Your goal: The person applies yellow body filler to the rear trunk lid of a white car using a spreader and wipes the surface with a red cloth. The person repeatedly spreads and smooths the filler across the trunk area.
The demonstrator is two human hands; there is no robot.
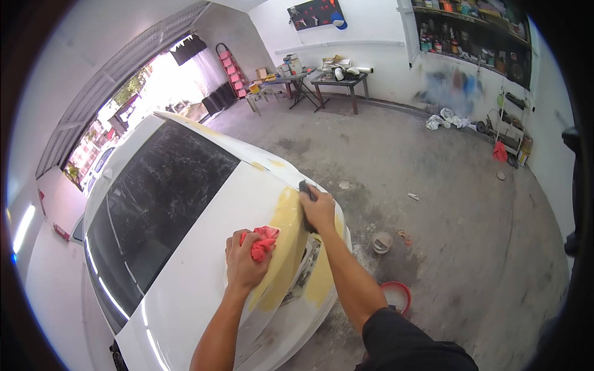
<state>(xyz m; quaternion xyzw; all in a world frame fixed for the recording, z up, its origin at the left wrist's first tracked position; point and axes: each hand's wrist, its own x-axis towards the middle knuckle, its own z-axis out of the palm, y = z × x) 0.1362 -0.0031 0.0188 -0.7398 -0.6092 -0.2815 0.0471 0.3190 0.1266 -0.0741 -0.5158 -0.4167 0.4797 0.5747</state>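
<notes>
White car (192, 266) has yellow patches (286, 213), left hand (245, 264) gripping cloth (265, 242), right hand (320, 213) gripping block (303, 187)

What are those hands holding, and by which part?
The left hand grips a bunched red cloth by its near side; the right hand holds a dark block around its middle.

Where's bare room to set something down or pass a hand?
Set down: floor between the red-rimmed tub and right wall. Pass: white panel between the dark window and left hand. Crowded: yellow-patched corner by the right hand, far tables.
</notes>
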